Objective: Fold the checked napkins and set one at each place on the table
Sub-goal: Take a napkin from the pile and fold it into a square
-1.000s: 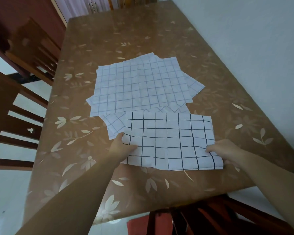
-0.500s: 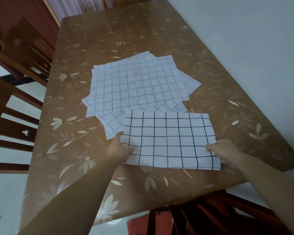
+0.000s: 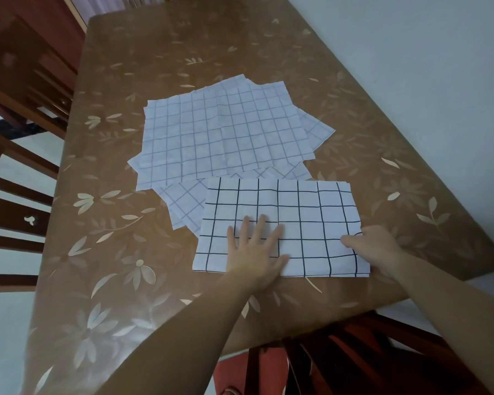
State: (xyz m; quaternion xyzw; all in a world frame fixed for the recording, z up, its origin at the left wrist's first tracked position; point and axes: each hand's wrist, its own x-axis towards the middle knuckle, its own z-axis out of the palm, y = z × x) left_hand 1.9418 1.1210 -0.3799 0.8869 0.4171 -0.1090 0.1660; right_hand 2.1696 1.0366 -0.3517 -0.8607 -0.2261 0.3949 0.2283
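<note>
A white napkin with dark check lines [image 3: 305,206], folded in half into a rectangle, lies near the table's front edge. My left hand [image 3: 254,249] presses flat on its middle left part, fingers spread and straight. At the napkin's right edge my right hand [image 3: 377,249] pinches the cloth, and the edge curls up slightly at the thumb. Behind it a loose pile of unfolded checked napkins [image 3: 226,135] is fanned out on the table, its front part tucked under the folded napkin.
The table [image 3: 160,52] carries a glossy brown cover with pale leaf prints. Wooden chairs stand at the left [image 3: 17,201] and at the near side [image 3: 354,357]. A pale wall [image 3: 425,67] runs along the table's right side.
My left hand has left the napkin's left edge and now lies flat on its middle. My right hand stays at the right edge. The view has shifted slightly.
</note>
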